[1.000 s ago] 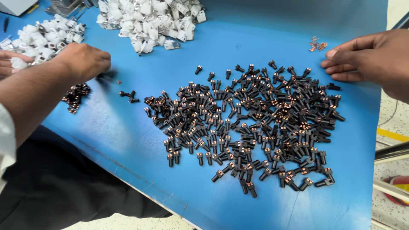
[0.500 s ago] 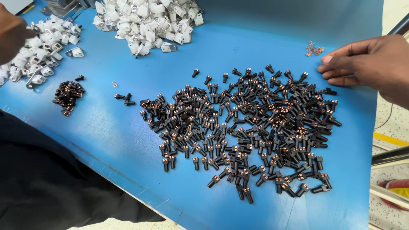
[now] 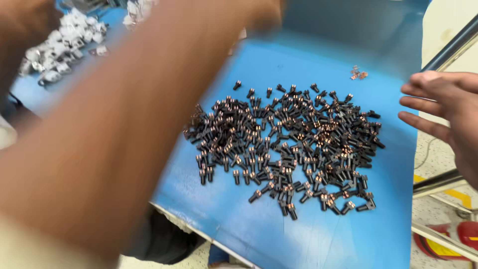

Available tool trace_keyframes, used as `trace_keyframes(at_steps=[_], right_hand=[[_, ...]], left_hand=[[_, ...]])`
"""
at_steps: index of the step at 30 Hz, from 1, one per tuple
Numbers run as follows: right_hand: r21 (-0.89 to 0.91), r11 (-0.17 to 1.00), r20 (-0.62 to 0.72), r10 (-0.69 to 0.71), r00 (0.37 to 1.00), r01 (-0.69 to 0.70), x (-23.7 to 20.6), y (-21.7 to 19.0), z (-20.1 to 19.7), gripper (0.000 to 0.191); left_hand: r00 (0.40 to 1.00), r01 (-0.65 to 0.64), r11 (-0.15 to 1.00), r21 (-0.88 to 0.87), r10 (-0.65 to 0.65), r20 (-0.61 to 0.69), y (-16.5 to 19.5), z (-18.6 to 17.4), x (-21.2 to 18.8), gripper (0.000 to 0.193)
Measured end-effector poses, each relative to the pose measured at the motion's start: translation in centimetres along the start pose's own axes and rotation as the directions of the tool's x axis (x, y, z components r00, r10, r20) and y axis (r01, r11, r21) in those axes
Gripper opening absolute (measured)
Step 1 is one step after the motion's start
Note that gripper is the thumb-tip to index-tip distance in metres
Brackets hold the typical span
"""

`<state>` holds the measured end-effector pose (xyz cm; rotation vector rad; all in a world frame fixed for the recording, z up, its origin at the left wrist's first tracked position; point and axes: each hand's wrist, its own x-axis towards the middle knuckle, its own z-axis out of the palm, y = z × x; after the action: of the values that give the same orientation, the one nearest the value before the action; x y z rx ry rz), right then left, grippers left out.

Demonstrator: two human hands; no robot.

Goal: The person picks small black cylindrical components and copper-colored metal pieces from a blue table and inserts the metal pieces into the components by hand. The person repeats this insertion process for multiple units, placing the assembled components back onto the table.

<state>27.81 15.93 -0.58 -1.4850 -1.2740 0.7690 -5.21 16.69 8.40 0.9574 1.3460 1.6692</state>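
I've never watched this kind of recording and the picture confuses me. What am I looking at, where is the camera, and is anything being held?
The camera sits on a person's head, looking down at a blue work surface. The big blur is the person's left arm sweeping close past the lens; its hand is too blurred to judge. The right hand hovers open at the edge, holding nothing. Spread on the surface are many small black parts with copper tips, and a heap of small white parts lies at the far left.
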Motion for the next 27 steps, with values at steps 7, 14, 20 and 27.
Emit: trace_keyframes(at_steps=[7,14,20,27], right_hand=[[-0.004,1.0,0.029,0.029,0.999,-0.029,-10.1,-3.3,1.9,0.029],[-0.279,0.907,0.434,-0.176,0.884,0.317,-13.0,-5.0,3.1,0.029],[-0.295,0.914,0.549,-0.077,0.832,0.279,-13.2,-4.3,3.3,0.024],[-0.228,0.945,0.51,0.322,0.797,-0.236,-12.9,-4.7,4.0,0.022]], left_hand=[[0.564,0.671,0.099,-0.735,-0.712,0.419,-5.9,0.8,-11.3,0.022],[0.598,0.791,0.071,-0.607,-0.295,0.745,-9.1,0.6,-15.9,0.042],[0.568,0.823,0.327,-0.465,-0.5,0.653,-8.2,0.0,-16.8,0.04],[0.454,0.89,0.241,-0.386,-0.525,0.719,-7.9,0.2,-16.8,0.045]])
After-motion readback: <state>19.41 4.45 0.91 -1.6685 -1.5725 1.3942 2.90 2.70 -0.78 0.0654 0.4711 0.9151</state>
